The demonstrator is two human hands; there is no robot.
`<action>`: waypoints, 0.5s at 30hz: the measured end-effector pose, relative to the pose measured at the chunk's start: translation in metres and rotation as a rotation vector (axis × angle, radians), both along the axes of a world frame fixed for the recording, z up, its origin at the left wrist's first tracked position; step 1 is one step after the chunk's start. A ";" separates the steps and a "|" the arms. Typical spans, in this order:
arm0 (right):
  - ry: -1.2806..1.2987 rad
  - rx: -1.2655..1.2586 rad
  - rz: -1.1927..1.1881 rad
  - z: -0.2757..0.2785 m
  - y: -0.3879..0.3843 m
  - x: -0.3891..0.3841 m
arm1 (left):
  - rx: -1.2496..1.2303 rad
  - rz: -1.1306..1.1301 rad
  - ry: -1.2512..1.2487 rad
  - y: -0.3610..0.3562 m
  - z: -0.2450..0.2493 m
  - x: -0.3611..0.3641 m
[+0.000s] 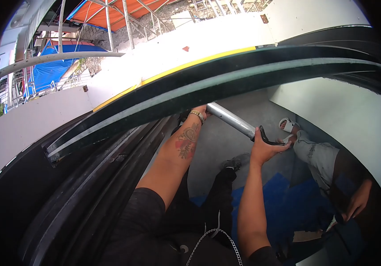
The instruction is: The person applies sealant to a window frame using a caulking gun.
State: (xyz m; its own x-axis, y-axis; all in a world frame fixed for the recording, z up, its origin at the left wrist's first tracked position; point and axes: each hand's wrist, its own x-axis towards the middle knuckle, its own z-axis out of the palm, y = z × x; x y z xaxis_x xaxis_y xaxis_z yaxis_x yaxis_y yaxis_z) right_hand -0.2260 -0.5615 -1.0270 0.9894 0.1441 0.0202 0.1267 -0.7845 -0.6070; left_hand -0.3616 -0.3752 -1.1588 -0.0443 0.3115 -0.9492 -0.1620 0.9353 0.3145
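Observation:
A caulking gun with a silver barrel (232, 119) and a black handle slants across the middle of the view. My right hand (266, 146) is at its lower end, with the black handle between thumb and fingers. At the upper end, my left hand (200, 111), with a watch at the wrist, closes on the barrel. Part of this hand and the front tip of the gun are hidden behind the dark curved panel edge (208, 88) with a pale strip along it.
Dark frame profiles (97, 181) run along my left side. A person in grey trousers (319, 155) and white sandals is at the right, one hand (359, 199) low. Blue sheeting (270, 195) covers part of the floor. Beyond a white ledge (168, 53) stand metal poles and tarpaulins.

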 end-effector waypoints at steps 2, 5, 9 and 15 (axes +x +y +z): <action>-0.012 0.009 0.003 0.004 0.002 -0.005 | -0.046 0.020 -0.008 0.000 0.002 -0.002; -0.008 -0.001 0.005 0.013 0.005 -0.012 | -0.092 0.044 0.005 0.001 0.006 0.000; 0.015 -0.020 0.009 0.020 0.007 -0.020 | -0.082 0.055 0.024 -0.001 0.010 -0.001; -0.053 -0.043 0.093 0.033 0.010 -0.016 | -0.029 -0.007 -0.008 0.001 0.004 -0.005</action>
